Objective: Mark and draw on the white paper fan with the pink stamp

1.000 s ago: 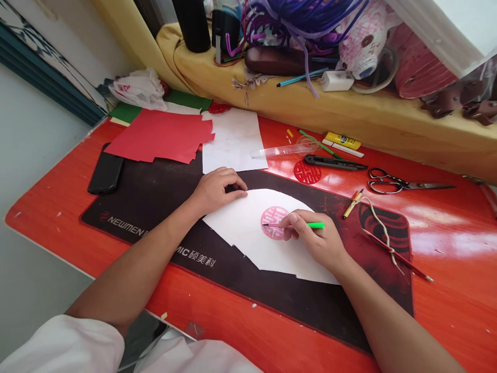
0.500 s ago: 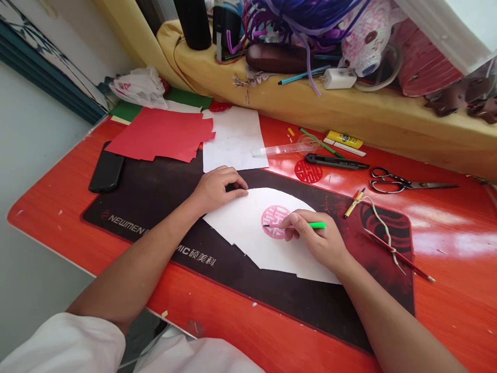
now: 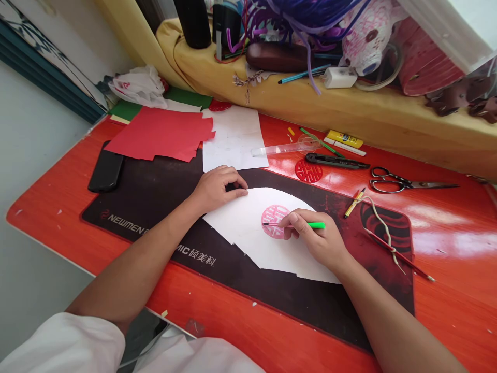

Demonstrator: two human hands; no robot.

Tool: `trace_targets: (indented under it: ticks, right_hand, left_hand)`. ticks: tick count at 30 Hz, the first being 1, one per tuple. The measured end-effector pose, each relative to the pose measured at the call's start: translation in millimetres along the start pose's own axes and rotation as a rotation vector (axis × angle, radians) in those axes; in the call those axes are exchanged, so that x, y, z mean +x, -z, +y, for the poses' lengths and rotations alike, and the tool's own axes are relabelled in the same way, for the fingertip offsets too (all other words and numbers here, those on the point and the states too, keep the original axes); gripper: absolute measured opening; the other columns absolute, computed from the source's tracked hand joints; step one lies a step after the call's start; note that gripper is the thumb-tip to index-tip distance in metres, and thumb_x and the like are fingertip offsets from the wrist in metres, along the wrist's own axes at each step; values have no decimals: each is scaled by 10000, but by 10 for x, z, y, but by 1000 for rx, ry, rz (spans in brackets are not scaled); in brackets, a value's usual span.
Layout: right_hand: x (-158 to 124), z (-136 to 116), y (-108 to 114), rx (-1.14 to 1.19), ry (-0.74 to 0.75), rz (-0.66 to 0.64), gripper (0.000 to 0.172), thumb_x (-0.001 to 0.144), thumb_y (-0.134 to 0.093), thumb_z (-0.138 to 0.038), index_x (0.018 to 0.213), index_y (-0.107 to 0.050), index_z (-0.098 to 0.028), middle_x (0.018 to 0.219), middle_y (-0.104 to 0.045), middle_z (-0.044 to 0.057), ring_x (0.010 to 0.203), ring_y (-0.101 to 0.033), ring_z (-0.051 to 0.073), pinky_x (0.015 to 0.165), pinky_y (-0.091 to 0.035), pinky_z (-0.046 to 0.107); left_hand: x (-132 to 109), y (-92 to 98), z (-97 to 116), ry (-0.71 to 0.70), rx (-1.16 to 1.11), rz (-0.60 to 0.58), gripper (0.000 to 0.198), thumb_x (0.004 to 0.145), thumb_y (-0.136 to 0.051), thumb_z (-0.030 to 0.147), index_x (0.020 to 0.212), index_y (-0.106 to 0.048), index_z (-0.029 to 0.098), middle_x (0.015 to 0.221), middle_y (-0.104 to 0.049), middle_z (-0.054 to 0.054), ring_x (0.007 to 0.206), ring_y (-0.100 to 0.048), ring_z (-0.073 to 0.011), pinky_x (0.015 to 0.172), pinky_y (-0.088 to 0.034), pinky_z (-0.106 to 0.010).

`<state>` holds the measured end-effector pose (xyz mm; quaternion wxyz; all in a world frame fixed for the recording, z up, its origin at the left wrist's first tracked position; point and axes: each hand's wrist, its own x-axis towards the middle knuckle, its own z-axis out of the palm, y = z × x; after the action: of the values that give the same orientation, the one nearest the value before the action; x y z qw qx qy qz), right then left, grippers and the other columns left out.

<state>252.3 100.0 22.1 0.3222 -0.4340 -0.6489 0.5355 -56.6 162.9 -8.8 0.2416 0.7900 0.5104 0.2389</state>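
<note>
My right hand (image 3: 310,233) grips a slim felt-tip pen (image 3: 316,225) with a green end and a pink shaft. The dark tip is at the left side of a round pink lattice pattern (image 3: 275,221) on a fan-shaped sheet of white paper (image 3: 248,228). At the paper's upper left edge rests my left hand (image 3: 221,189), its thumb and fingers apart, with a dark gap between them. The paper lies on a black desk mat (image 3: 155,181); part of it is hidden under my right hand.
A red paper cutout (image 3: 308,171), a black utility knife (image 3: 337,161), scissors (image 3: 404,182) and a yellow glue stick (image 3: 344,139) lie beyond the paper. A red stick with string (image 3: 407,259) is at right. Red sheets (image 3: 163,132) and a black phone (image 3: 106,168) sit at left.
</note>
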Motion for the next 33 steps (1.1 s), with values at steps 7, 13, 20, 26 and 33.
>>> trace_targets:
  ticks: [7,13,20,26,33]
  right_hand:
    - [-3,13,7,-10,15,-9,562,1107,-594,-652,848,-831,-213,705,-766,41,655,-695,182,670,-545,302]
    - [-2,30,-2,-1,16,2,513,1106,-616,-628,889,-836,-219,734,-777,39,668,-702,182,665,-554,293]
    - [-6,49,-12,1,0,27,489,1109,-626,-606,907,-841,-215,753,-780,38,672,-695,169,663,-544,281]
    - [5,69,-32,4,16,56,468,1107,-639,-594,926,-858,-222,752,-774,32,677,-697,168,665,-544,279]
    - [-3,66,-46,4,10,90,460,1100,-650,-599,937,-865,-226,757,-777,35,679,-705,177,667,-555,288]
  left_hand:
    - [0,2,12,-6,3,9,175,989,-754,436,962,-827,279,960,-775,-9,967,-685,-221,852,-499,-361]
    - [1,0,11,-3,1,10,162,977,-767,429,953,-831,281,947,-773,-8,959,-681,-221,849,-494,-358]
    - [3,-3,6,-6,-1,19,139,966,-783,408,950,-830,278,943,-771,-3,955,-680,-217,835,-485,-355]
    - [5,-2,3,-11,10,11,139,974,-776,410,959,-832,283,944,-769,-1,954,-677,-216,836,-491,-355]
    - [2,-4,-5,-13,7,13,140,975,-781,416,958,-828,285,939,-765,2,948,-675,-214,833,-492,-357]
